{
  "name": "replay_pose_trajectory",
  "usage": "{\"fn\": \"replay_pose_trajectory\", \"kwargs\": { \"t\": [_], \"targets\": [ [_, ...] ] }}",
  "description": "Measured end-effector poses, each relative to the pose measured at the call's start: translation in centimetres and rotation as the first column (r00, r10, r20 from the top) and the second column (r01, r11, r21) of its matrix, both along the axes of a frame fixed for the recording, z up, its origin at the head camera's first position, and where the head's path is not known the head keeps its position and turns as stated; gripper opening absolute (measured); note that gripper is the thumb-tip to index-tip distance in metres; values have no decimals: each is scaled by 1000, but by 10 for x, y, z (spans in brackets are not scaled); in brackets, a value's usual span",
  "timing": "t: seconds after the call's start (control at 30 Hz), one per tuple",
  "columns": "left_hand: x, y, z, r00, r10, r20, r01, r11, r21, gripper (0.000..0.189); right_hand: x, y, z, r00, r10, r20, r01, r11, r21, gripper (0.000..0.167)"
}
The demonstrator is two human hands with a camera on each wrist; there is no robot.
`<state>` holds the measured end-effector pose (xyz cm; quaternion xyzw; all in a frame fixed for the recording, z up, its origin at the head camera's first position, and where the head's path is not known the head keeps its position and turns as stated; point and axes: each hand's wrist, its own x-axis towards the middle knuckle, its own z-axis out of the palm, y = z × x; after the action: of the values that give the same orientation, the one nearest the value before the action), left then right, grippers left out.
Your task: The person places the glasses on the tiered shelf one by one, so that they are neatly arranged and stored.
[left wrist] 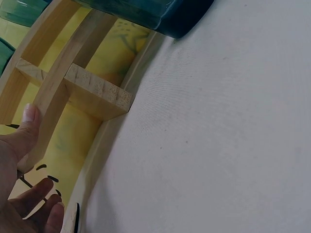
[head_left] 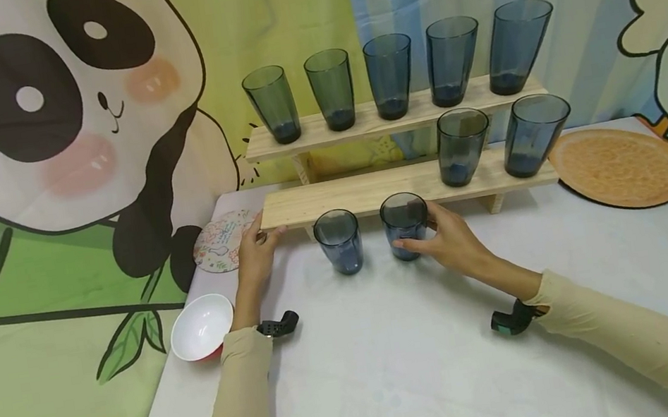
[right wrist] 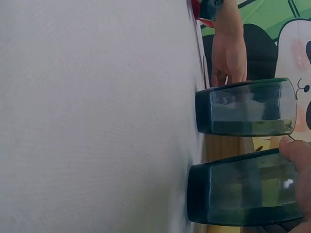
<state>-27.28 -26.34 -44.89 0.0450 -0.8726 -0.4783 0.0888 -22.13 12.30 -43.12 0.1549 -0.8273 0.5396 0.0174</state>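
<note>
My right hand (head_left: 453, 243) grips a blue-tinted drinking glass (head_left: 401, 231) standing upright on the white cloth, thumb across its front and fingers at its far side. Just left of it stands a matching glass (head_left: 339, 242), which no hand touches. My left hand (head_left: 253, 257) holds the left end of the two-tier wooden shelf (head_left: 333, 200) at its lower board. In the left wrist view the thumb (left wrist: 30, 116) presses on the board's front edge. Both low glasses show in the right wrist view, the gripped one (right wrist: 243, 187) nearer the camera.
On the upper board (head_left: 361, 126) several matching glasses stand in a row. Two more, a glass (head_left: 461, 148) and its neighbour (head_left: 534, 137), occupy the lower board's right end. A white bowl (head_left: 202, 327), floral round mat (head_left: 220, 246) and brown round board (head_left: 623, 166) lie around.
</note>
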Motion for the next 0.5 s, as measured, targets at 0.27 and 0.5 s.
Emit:
{"fn": "replay_pose_trajectory", "kwargs": {
  "t": [0.27,0.5],
  "targets": [
    [-1,0,0,1000,-8,-8,8,1000,2,78,7,5,15,1000,10,-18,-9,1000,29,75],
    [0,0,0,1000,-17,-11,17,1000,7,78,4,7,42,1000,14,-20,-13,999,37,77]
  ]
}}
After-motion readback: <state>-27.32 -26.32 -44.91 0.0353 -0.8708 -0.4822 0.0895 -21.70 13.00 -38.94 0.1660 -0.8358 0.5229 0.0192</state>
